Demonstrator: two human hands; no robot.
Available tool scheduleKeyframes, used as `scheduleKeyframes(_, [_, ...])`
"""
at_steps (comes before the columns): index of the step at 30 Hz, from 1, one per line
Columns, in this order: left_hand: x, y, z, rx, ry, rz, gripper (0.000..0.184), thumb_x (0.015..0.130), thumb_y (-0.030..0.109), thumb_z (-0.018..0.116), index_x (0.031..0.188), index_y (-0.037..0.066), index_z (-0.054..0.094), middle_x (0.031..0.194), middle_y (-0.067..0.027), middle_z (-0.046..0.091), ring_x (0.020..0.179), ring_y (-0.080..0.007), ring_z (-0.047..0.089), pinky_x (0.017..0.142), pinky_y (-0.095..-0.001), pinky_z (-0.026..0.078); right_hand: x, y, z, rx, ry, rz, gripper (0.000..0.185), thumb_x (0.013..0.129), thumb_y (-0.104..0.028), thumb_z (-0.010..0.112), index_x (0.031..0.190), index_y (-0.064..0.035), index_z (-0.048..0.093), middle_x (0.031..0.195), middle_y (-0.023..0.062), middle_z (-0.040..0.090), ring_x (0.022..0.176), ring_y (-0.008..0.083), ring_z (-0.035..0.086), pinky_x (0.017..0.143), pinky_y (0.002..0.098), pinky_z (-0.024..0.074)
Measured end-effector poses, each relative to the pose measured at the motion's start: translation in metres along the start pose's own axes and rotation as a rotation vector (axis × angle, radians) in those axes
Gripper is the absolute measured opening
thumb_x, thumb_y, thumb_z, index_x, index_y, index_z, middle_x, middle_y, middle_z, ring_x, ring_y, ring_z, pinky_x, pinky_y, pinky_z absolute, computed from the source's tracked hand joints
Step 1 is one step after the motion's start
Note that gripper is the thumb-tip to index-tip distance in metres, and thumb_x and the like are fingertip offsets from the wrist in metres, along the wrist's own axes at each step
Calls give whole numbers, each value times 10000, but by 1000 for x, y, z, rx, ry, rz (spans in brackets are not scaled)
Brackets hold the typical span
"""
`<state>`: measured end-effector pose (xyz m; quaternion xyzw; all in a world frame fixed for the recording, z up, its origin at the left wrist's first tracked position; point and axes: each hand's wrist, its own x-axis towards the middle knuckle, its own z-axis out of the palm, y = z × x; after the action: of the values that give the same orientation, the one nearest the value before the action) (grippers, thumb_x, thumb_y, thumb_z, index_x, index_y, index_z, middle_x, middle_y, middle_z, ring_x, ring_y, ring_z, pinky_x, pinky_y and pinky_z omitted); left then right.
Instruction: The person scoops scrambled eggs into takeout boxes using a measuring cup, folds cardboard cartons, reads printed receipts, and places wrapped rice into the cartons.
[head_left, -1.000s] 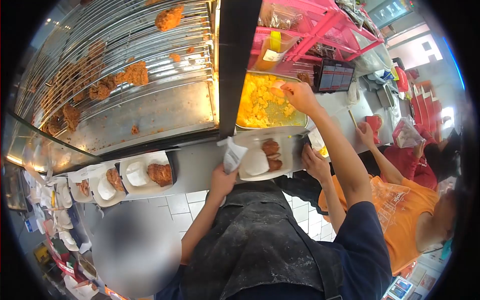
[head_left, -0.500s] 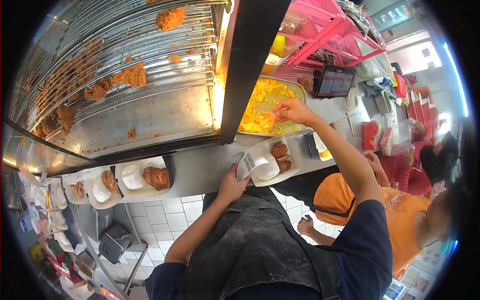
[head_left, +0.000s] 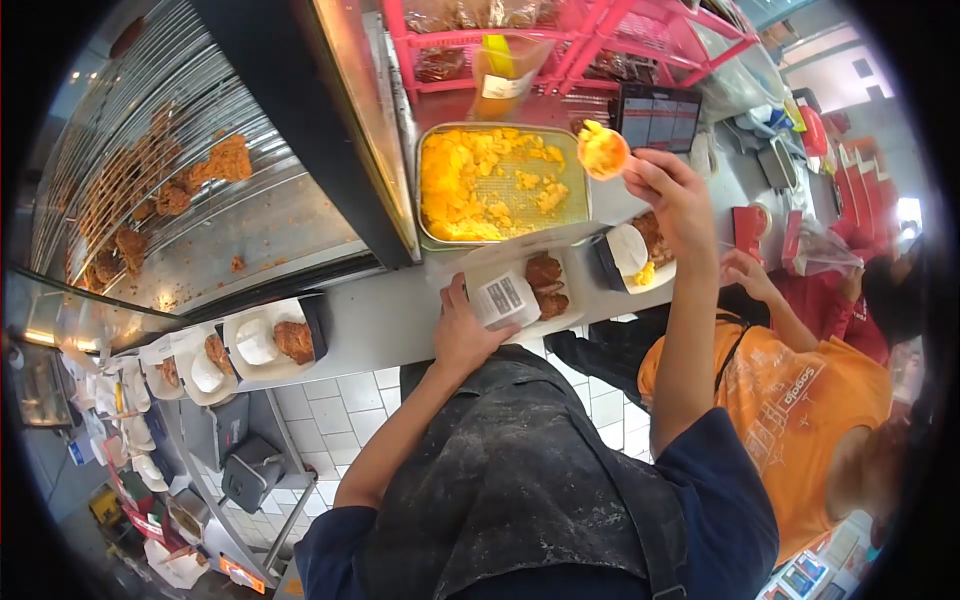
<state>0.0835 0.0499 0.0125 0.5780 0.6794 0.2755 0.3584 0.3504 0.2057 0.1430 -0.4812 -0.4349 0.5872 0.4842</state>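
Pinching the handle of a rounded orange scoop between thumb and fingers of the right hand; holding it up, loaded with soft yellow food and not emptied, apart from the boxes. Touching a white packet or label with dark print with the left hand, thumb and fingers spread around it; cannot tell whether gripping. Lying in or over an open pale paperboard box, beside sliced browned meat; showing no yellow food there. Looking fuller just to the right, in an open dark-sided box: white mound, browned meat, some yellow food. Beyond, partly used up by the look of it, heaped leftward in a rectangular metal tray. Well leftward, lined up in three open boxes: white mounds or browned meat, showing no yellow food.
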Motion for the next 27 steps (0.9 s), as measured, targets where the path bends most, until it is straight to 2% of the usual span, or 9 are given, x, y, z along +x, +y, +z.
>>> scheduleKeyframes(2, [1, 10, 7, 124, -54, -37, 928, 644, 310, 832, 1338, -25, 315, 1232, -255, 468, 1120, -413, 523, 888, -469, 464, -44, 4, -11, 5, 91, -78, 264, 893, -100, 639, 1107, 50, 601, 963, 116, 672, 876, 167, 663, 798, 275, 532])
scheduleKeyframes(9, [16, -15, 24, -2, -40, -86, 694, 731, 346, 766, 1190, -54, 433, 1072, -285, 589, 985, -432, 602, 830, -474, 486, -155, 83, 21, -307, 452, -105, 175, 863, -47, 660, 1015, 38, 671, 893, 82, 709, 773, 104, 651, 726, 267, 530])
scheduleKeyframes(11, [22, -20, 23, 21, -70, -54, 653, 750, 356, 749, 1160, -57, 453, 1032, -287, 611, 953, -434, 615, 819, -471, 490, -172, 120, 37, -807, 410, -428, 154, 832, -22, 676, 985, -25, 694, 855, 78, 704, 727, 112, 657, 644, 249, 514])
scheduleKeyframes(14, [20, -27, 19, -100, -143, -77, 628, 779, 383, 723, 1154, -50, 466, 1006, -282, 628, 956, -426, 623, 812, -454, 494, -191, 169, 62, -1049, 234, -503, 144, 770, 13, 686, 905, -33, 661, 857, 123, 691, 748, 262, 679, 645, 307, 535])
scheduleKeyframes(21, [25, -27, -13, -504, -398, -251, 560, 804, 406, 709, 1113, -22, 523, 991, -212, 662, 901, -321, 660, 797, -396, 511, -207, 171, 88, -1072, 410, -504, 138, 770, 18, 670, 901, -25, 661, 859, 121, 685, 769, 249, 676, 668, 327, 536])
scheduleKeyframes(23, [22, -40, -8, -492, -467, -168, 537, 811, 389, 713, 1146, 18, 514, 910, -71, 646, 618, -130, 606, 440, -263, 463, -210, 171, 95, -1066, 460, -463, 130, 771, 22, 666, 892, -24, 670, 845, 132, 679, 759, 261, 674, 681, 314, 530])
scheduleKeyframes(24, [17, -44, -8, -493, -482, -167, 537, 811, 389, 713, 1146, 18, 514, 910, -71, 646, 618, -130, 606, 440, -263, 463, -214, 173, 98, -1074, 471, -454, 130, 771, 22, 666, 892, -24, 670, 845, 132, 679, 759, 261, 674, 681, 314, 530])
scheduleKeyframes(26, [22, -45, -7, -386, -457, -2, 573, 760, 400, 769, 1111, 5, 548, 983, -137, 662, 907, -209, 646, 789, -348, 510, -211, 172, 99, -963, 596, -446, 123, 779, 18, 662, 895, -20, 676, 832, 129, 679, 747, 250, 677, 697, 299, 526])
scheduleKeyframes(27, [16, -31, -23, -468, -464, -36, 641, 730, 406, 799, 1159, 11, 532, 993, -125, 653, 913, -209, 634, 803, -348, 506, -211, 168, 93, -915, 722, -399, 134, 786, 10, 666, 917, -16, 682, 839, 131, 682, 744, 220, 678, 705, 288, 522])
